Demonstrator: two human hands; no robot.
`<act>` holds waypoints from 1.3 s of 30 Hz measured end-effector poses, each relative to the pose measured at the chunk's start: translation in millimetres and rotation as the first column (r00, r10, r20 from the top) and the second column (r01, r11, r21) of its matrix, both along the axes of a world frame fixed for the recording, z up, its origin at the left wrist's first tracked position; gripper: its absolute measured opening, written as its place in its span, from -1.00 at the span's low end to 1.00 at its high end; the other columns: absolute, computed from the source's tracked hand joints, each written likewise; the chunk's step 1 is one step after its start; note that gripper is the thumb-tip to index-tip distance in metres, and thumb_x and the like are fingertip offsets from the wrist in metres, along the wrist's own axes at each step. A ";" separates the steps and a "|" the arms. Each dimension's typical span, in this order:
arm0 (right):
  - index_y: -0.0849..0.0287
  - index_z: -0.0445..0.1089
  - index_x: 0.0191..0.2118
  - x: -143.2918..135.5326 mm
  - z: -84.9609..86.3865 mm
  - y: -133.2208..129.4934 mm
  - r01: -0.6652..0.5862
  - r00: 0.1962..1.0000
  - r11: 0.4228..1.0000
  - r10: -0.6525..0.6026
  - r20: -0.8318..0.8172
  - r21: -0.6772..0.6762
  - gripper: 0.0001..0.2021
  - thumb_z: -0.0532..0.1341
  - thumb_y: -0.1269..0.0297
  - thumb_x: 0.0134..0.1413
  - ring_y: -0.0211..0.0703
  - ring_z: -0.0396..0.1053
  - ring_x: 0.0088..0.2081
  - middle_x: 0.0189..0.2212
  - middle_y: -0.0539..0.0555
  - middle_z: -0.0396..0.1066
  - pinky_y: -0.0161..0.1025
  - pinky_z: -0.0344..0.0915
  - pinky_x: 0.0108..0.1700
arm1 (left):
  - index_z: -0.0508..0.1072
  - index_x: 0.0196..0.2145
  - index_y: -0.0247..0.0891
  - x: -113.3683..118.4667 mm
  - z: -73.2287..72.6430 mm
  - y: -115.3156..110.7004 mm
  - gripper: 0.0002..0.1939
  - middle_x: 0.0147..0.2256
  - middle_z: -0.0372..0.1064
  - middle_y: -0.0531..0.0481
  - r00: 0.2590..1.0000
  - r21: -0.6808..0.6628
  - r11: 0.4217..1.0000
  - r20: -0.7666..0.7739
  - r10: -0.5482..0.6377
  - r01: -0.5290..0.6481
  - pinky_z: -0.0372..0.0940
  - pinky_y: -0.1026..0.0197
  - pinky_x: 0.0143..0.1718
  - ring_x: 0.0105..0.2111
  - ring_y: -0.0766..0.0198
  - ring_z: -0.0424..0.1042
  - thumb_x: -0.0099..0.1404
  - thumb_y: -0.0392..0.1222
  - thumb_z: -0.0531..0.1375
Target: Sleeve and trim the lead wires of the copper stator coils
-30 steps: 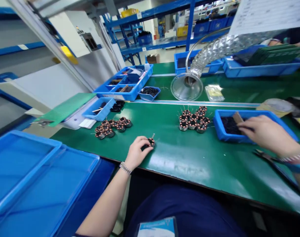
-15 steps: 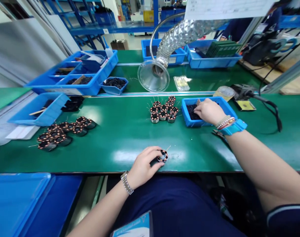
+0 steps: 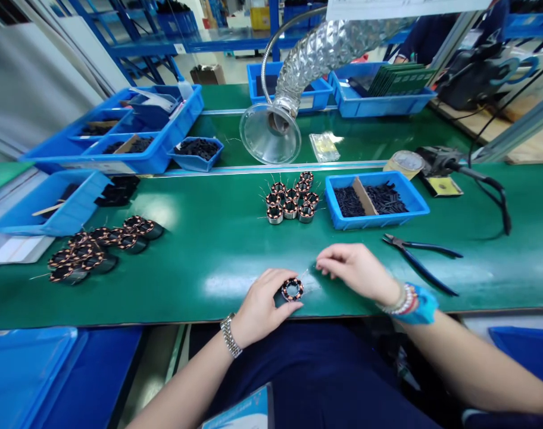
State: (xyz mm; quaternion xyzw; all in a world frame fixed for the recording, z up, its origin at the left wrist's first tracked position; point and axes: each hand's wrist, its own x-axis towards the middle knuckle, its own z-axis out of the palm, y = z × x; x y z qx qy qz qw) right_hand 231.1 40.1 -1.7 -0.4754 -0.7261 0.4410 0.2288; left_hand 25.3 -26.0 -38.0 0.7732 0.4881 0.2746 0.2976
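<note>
My left hand (image 3: 267, 302) holds a copper-wound ring (image 3: 292, 289) between thumb and fingers near the table's front edge. Thin wires stick out of the ring toward the right. Just to its right, my right hand (image 3: 354, 271) has its fingers pinched together, and whatever they hold is too small to make out. Behind the hands several upright copper-wound rings (image 3: 290, 208) stand in a cluster. A blue bin (image 3: 374, 223) to their right has short black pieces on both sides of a cardboard divider. Pliers (image 3: 414, 253) with dark blue handles lie beyond my right wrist.
More wound rings (image 3: 90, 253) lie at the left beside a blue tray (image 3: 61, 217). A clear funnel (image 3: 271, 137) on a foil hose hangs over the back. Tape (image 3: 405, 162) and a cabled tool (image 3: 441, 162) are at the right. Part of another person (image 3: 426, 44) shows far back.
My right hand has left the blue bin and come down and left, close to the ring. The pliers and the bin's contents now show fully. My left hand still grips the ring.
</note>
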 end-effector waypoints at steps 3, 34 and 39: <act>0.22 0.37 -0.46 -16.4 -16.8 -19.4 0.034 0.989 0.983 -0.059 -0.135 -0.180 -0.86 0.13 0.28 -0.03 -0.35 0.26 -0.59 -0.59 -0.03 0.37 -0.37 0.24 -0.50 | 0.27 -0.10 -0.22 2.5 0.9 0.4 -0.59 -0.18 0.32 -0.06 1.000 -0.011 1.000 0.007 -0.019 0.019 0.21 0.13 -0.13 -0.17 0.20 0.28 0.08 -0.13 0.22; 0.24 0.40 -0.42 -20.5 -31.7 -20.9 0.160 0.887 0.948 -0.260 -0.382 -0.275 -0.85 0.21 0.25 -0.08 -0.37 0.29 -0.56 -0.58 0.00 0.39 -0.36 0.27 -0.46 | 0.30 -0.06 -0.17 5.9 -2.4 3.9 -0.56 -0.17 0.29 -0.06 0.996 -0.018 0.999 0.082 -0.033 0.035 0.22 0.08 -0.12 -0.17 0.20 0.27 0.07 -0.16 0.22; 0.24 0.40 -0.42 -21.2 -32.1 -20.3 0.154 0.883 0.946 -0.261 -0.391 -0.284 -0.85 0.20 0.25 -0.07 -0.37 0.29 -0.56 -0.57 0.00 0.39 -0.36 0.26 -0.46 | 0.29 -0.06 -0.17 5.8 -2.6 3.8 -0.56 -0.16 0.29 -0.07 0.996 -0.031 0.999 0.085 -0.038 0.041 0.22 0.06 -0.12 -0.16 0.18 0.27 0.07 -0.16 0.22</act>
